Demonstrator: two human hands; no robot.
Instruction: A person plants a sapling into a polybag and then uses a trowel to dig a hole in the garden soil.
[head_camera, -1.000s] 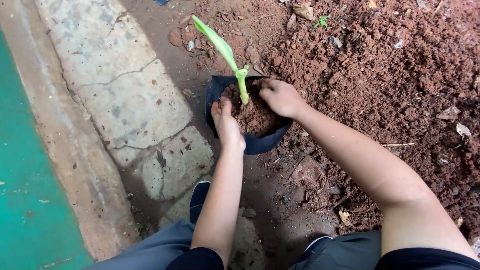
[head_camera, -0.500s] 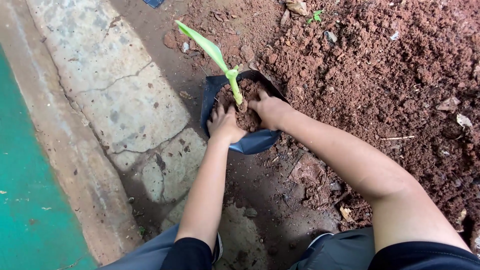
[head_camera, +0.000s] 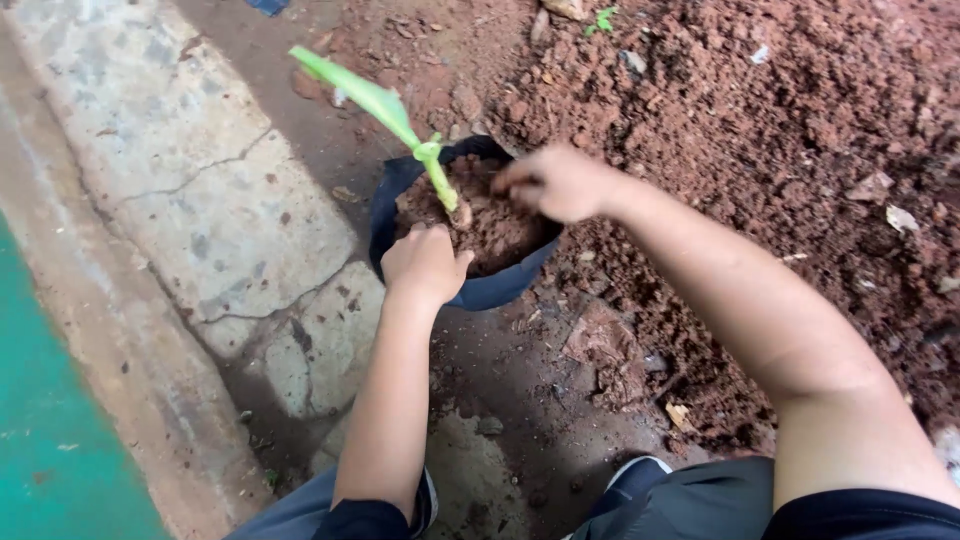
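1. A black plastic grow bag (head_camera: 480, 290) of reddish-brown soil is set on the ground at the near edge of a loose soil heap (head_camera: 760, 130).
2. The left hand (head_camera: 425, 265) is curled, knuckles pressed into the soil beside the green seedling (head_camera: 400, 125).
3. The right hand (head_camera: 555, 182) is cupped loosely over the far rim, blurred.
4. Soil is best firmed evenly around the stem, which should be kept upright.

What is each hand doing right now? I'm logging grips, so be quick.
Left hand: curled closed, knuckles pressing the soil in the black bag beside the seedling.
Right hand: blurred over the soil; grip cannot be told.
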